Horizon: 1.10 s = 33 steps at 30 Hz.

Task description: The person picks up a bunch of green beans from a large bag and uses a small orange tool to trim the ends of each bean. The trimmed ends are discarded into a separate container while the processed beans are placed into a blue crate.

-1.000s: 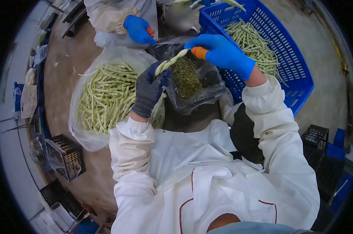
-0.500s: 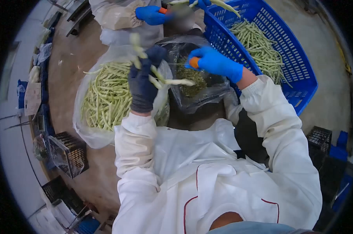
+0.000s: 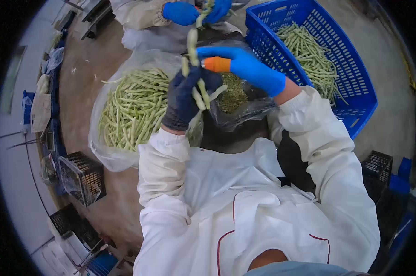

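- White sleeves (image 3: 164,170) cover my forearms, mid-frame.
- My dark-gloved left hand (image 3: 186,94) is closed round a few pale pods (image 3: 192,46), upper centre.
- My blue-gloved right hand (image 3: 256,69) grips an orange tool (image 3: 218,64) right beside them; its tip is hidden.
- Clear bag (image 3: 96,131) of pods, left of centre.
- Green scraps (image 3: 232,95), upper centre.
- Blue crate (image 3: 361,92), upper right.
- Another person's gloved hand (image 3: 180,13), top edge.

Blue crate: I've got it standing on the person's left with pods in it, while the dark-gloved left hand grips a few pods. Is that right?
Not quite: the head view shows the blue crate on the person's right, not the left. The rest holds: there are pods in it, and the dark-gloved left hand grips a few pods.
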Each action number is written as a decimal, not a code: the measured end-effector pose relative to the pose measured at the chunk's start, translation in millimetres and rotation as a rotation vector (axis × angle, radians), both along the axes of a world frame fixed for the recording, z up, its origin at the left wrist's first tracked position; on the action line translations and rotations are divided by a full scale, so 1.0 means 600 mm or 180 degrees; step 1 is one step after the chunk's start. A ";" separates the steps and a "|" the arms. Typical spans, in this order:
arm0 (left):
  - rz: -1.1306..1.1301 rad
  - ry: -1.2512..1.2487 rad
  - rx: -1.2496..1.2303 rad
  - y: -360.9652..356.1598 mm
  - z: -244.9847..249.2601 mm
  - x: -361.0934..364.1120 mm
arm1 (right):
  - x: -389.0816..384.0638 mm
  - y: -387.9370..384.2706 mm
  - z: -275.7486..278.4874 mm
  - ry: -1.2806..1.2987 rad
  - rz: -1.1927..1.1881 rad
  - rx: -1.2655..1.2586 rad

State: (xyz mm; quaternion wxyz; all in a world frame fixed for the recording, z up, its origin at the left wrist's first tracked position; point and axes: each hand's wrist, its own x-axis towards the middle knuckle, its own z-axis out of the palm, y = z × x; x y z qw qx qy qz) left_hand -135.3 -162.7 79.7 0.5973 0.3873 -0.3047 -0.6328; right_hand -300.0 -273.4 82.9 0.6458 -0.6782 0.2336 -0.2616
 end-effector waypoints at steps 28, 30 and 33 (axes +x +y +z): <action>-0.0295 -0.1983 0.0325 0.005 -0.041 -0.047 | -0.050 0.006 0.019 0.1371 0.0224 -0.3509; -0.0331 -0.1908 0.0380 0.011 -0.029 -0.044 | -0.045 0.010 0.018 0.1259 0.0120 -0.3564; -0.0016 -0.1989 0.0021 0.018 -0.014 -0.052 | -0.038 0.018 0.021 0.1283 -0.0057 -0.2783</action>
